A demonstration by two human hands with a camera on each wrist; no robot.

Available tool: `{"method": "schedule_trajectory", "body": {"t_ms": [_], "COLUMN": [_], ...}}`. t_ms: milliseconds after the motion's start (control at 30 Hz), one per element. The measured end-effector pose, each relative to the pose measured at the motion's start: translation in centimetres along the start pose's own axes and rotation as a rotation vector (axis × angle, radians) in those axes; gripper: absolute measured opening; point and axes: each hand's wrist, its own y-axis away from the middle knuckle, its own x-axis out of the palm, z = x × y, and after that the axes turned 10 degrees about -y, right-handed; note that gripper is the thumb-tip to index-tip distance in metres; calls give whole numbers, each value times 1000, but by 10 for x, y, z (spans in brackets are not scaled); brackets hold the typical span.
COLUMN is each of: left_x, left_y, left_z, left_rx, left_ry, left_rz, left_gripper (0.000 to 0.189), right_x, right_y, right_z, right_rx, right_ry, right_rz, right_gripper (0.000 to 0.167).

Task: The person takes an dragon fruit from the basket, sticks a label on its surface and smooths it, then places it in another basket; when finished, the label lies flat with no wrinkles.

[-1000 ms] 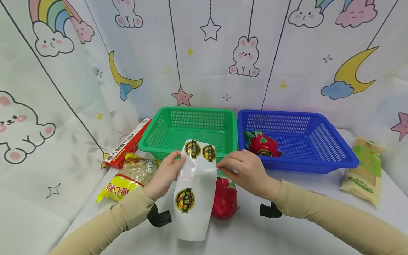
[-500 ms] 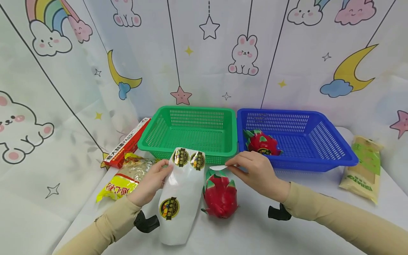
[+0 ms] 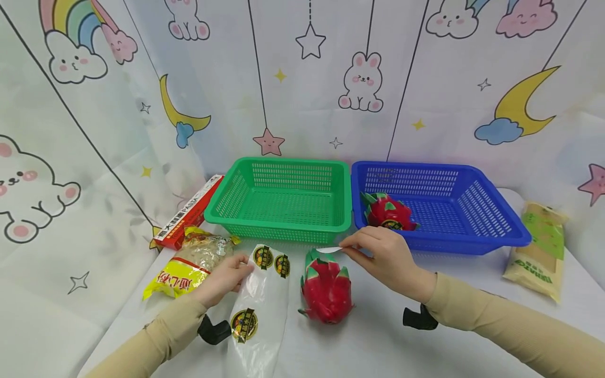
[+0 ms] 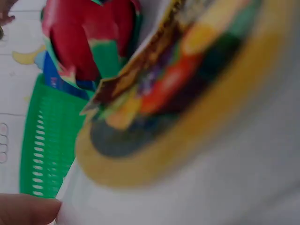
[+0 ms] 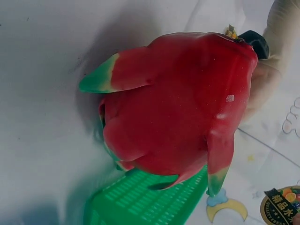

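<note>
Between the thumb and fingers of my left hand (image 3: 222, 281) is the top left edge of a white sheet of stickers (image 3: 264, 299), with several round black-and-gold fruit labels on it. My right hand (image 3: 389, 262) pinches one loose sticker (image 3: 329, 250), seen nearly edge-on; its printed face (image 5: 280, 206) shows in the right wrist view. Just below that sticker, a red dragon fruit (image 3: 327, 294) with green-tipped scales lies on the white table, apart from both hands. The left wrist view is mostly filled by the blurred sheet (image 4: 211, 187).
Behind the hands stand a green basket (image 3: 279, 228) and a blue basket (image 3: 454, 244). A second dragon fruit (image 3: 392, 210) bearing a label lies in the blue one. At left are a pasta box (image 3: 189, 212) and a yellow pasta bag (image 3: 189, 268); at right, a beige bag (image 3: 539, 252).
The sticker in my right hand has come away from the sheet and is now over the dragon fruit. My left hand has carried the sheet left and down, uncovering the fruit.
</note>
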Motion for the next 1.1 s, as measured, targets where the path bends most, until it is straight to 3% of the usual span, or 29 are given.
{"method": "schedule_trajectory", "body": {"t_ms": [233, 400, 700, 933, 1100], "left_x": [-1, -6, -15, -10, -8], "left_y": [-14, -26, -36, -37, -39], "left_z": [8, 12, 17, 18, 17], "left_rx": [-87, -109, -126, -155, -109], "left_ry": [-281, -481, -787, -919, -1022], "left_rz": [-147, -195, -176, -128, -154], "left_gripper": [14, 24, 37, 36, 29], "right_x": [-2, -3, -3, -4, -4], "right_y": [1, 3, 3, 3, 4], "right_z": [2, 1, 1, 1, 3], "right_rx": [15, 17, 2, 2, 18], "right_ry": [5, 9, -6, -2, -1], "right_rz": [13, 14, 18, 27, 34], "right_gripper": [39, 38, 36, 9, 9]}}
